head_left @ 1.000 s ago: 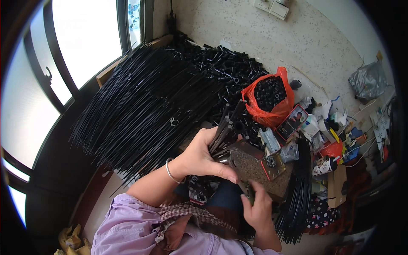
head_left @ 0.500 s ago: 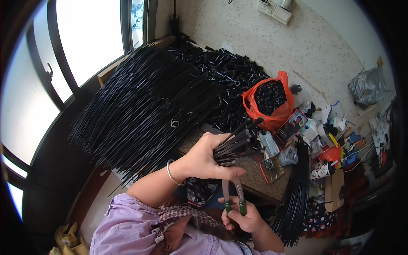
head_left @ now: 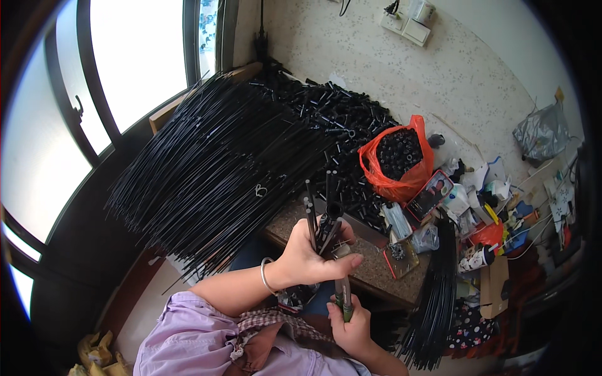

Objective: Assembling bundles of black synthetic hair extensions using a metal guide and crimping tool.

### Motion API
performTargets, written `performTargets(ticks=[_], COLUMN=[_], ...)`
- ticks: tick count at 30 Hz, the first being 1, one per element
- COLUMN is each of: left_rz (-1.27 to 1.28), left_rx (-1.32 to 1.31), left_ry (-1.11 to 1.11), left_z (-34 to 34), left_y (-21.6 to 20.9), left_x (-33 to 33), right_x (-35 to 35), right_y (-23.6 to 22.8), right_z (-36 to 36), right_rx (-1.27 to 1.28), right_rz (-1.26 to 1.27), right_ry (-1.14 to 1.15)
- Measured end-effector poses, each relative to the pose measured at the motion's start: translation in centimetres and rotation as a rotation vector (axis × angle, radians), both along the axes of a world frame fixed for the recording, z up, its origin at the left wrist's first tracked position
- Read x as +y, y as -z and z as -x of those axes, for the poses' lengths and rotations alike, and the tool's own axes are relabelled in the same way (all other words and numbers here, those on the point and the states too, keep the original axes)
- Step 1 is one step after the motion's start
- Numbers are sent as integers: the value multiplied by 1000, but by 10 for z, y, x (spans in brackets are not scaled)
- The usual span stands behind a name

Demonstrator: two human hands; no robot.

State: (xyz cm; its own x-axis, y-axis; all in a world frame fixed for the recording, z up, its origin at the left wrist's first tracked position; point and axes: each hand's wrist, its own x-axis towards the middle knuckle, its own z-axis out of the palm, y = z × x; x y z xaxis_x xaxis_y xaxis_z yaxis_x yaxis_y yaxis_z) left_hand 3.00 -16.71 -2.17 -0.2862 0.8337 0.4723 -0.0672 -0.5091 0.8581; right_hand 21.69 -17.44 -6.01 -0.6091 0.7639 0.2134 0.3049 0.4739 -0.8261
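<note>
My left hand (head_left: 305, 254) is closed round a bunch of thin black rods (head_left: 310, 210) whose ends stick up past the fingers. Among them a dark round piece, open at its top (head_left: 334, 209), is partly hidden by the fingers. Below that hand, my right hand (head_left: 352, 327) grips pliers (head_left: 343, 289) with green-ended handles. Their jaws reach up beside my left thumb, and I cannot make out what they bite on. On the left lies a wide heap of long black rods (head_left: 207, 169).
Behind the rods is a pile of short black tubular parts (head_left: 338, 113). A red plastic bag (head_left: 401, 182) holds small black rings. A phone (head_left: 430, 191), a small tray (head_left: 401, 260), a hanging bundle of black rods (head_left: 433, 301) and clutter stand on the right of the stone-topped table (head_left: 370, 276).
My left hand has turned, so the rods point upward instead of to the right, and the round piece now shows. The pliers' handles have come closer together. The view has shifted slightly.
</note>
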Motion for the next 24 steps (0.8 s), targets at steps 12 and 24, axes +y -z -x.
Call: performTargets(ticks=[12,24], left_rz=[-25,-195], left_rx=[45,-162], left_ry=[-76,408], left_z=[0,27], left_y=[5,19], left_x=[-4,4], right_x=[-4,28], right_y=[-5,-35], right_z=[-4,-38], right_rx=[-55,499], right_rz=[13,712], right_ry=[-24,-124])
